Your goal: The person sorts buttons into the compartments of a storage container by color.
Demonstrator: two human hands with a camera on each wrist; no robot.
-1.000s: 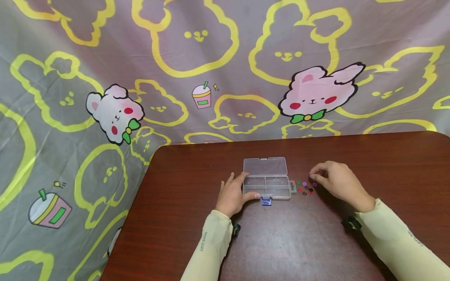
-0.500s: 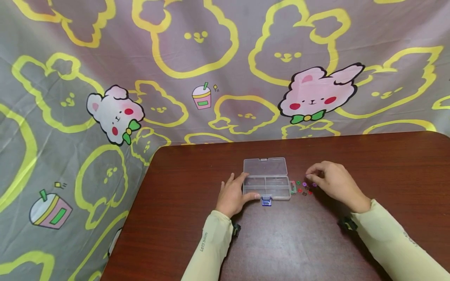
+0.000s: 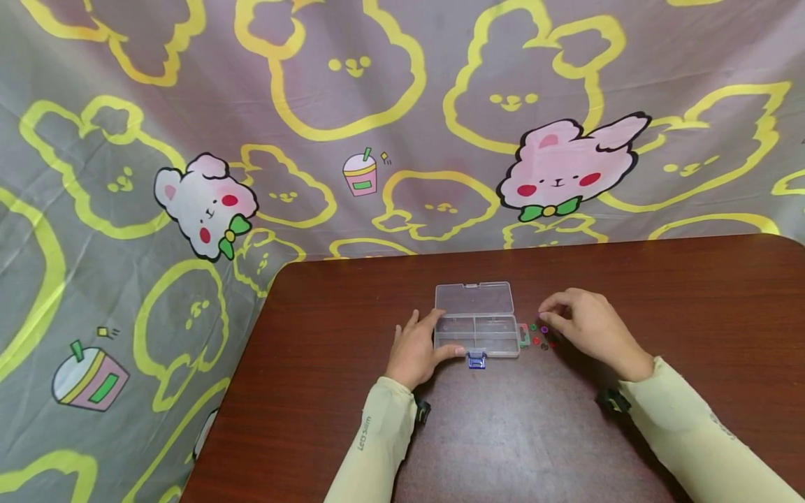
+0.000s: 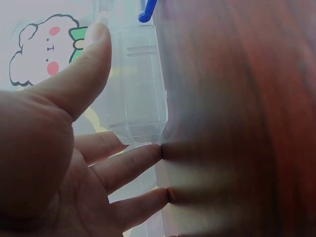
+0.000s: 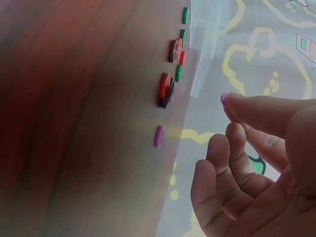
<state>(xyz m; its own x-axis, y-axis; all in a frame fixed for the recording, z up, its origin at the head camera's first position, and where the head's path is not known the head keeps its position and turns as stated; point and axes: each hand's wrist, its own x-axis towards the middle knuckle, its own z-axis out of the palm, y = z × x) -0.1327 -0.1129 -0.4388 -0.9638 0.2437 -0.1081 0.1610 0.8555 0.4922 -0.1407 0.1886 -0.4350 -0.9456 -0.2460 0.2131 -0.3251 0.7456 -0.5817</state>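
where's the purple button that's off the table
In the right wrist view, the button is pinched in the right hand; the head view shows that hand right of the box, by the loose buttons.

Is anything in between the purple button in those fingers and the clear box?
Nothing visible: the right hand holds the purple button higher than the loose buttons, and the lid of the clear box is folded back.

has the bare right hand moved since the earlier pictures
Yes, in the head view the bare right hand has moved left, toward the clear rectangular plastic compartment box, which stayed put.
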